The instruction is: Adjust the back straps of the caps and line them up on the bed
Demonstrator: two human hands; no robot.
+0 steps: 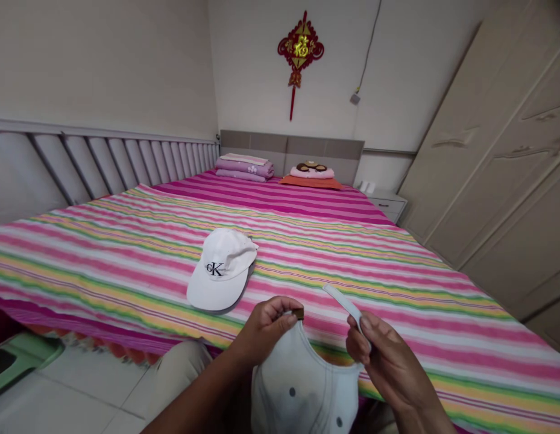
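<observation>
A pale cap (307,386) hangs between my two hands at the bottom centre, its back opening facing up. My left hand (273,325) pinches the cap's left edge at a small brass-coloured buckle (298,313). On the other side my right hand (383,349) is closed on the light strap (343,301), whose free end points up and to the left. Strap and buckle are apart. A white cap (225,265) with black letters lies on the striped bed sheet, left of centre, brim toward me.
The bed (139,241) fills the middle, with folded purple bedding (244,167) and a pink pillow (312,173) at its head. A green stool (26,361) stands at the lower left. A nightstand (388,202) and wardrobe (492,150) are on the right.
</observation>
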